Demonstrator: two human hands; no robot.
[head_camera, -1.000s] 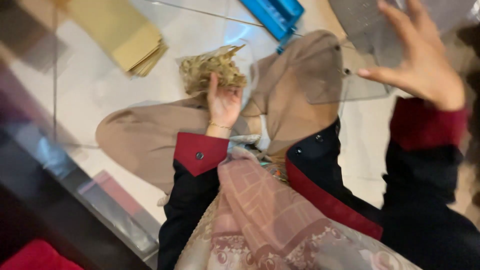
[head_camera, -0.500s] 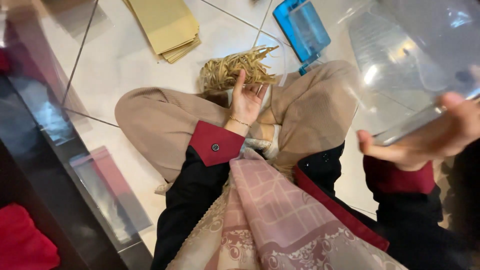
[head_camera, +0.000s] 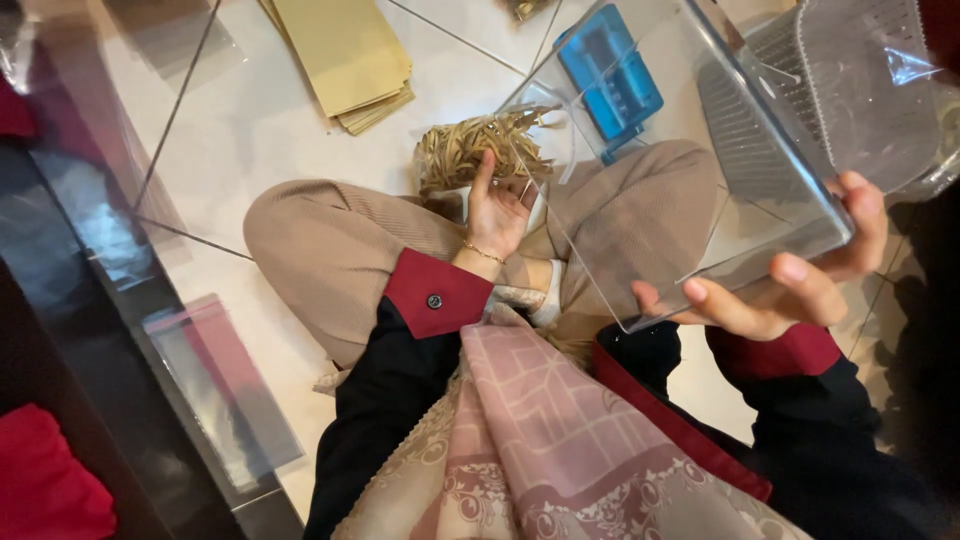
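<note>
I sit cross-legged on a tiled floor in tan trousers. My left hand (head_camera: 496, 210) grips a bundle of tan shredded paper strips (head_camera: 470, 150) in a clear bag, resting above my knee. My right hand (head_camera: 790, 285) holds a clear plastic box (head_camera: 690, 170) from underneath, tilted in front of my right knee. Another clear plastic piece (head_camera: 870, 90) overlaps the box at the upper right.
A stack of tan paper envelopes (head_camera: 340, 55) lies on the white tiles at the top. A blue plastic case (head_camera: 610, 75) shows through the clear box. A clear flat bag (head_camera: 215, 385) lies at the left by a dark ledge. A red cloth (head_camera: 45, 490) sits bottom left.
My right hand has gone from reaching up to a clear sheet to holding the clear box, bringing it down and left toward my lap. My left hand kept its hold on the bundle.
</note>
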